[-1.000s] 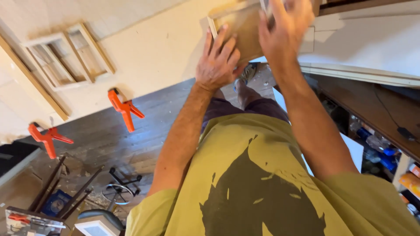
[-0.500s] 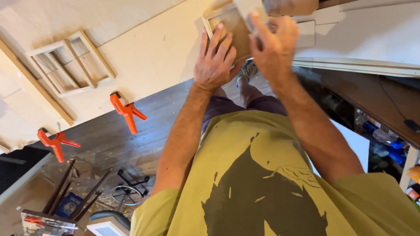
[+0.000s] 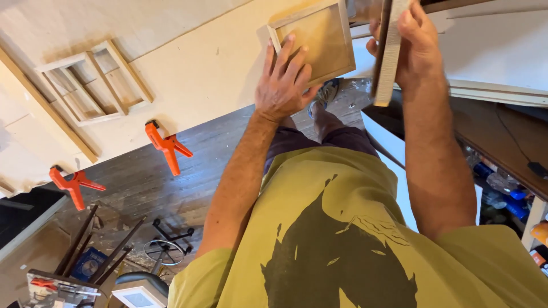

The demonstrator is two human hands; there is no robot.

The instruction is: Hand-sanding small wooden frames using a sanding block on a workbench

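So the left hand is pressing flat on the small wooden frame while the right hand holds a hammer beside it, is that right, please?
Not quite. The left hand does press flat on the small wooden frame, but the right hand holds a flat wooden block on edge, not a hammer. The head view shows this.

Olive-yellow short-sleeved T-shirt (image 3: 365, 239), large dark brown graphic print (image 3: 337, 251) across front. Dark purple shorts (image 3: 311, 142). Forearms bare, hairy. Grey shoe (image 3: 326, 94) visible below.

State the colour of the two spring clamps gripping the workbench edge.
Orange: both spring clamps show clearly in the head view, on the workbench edge.
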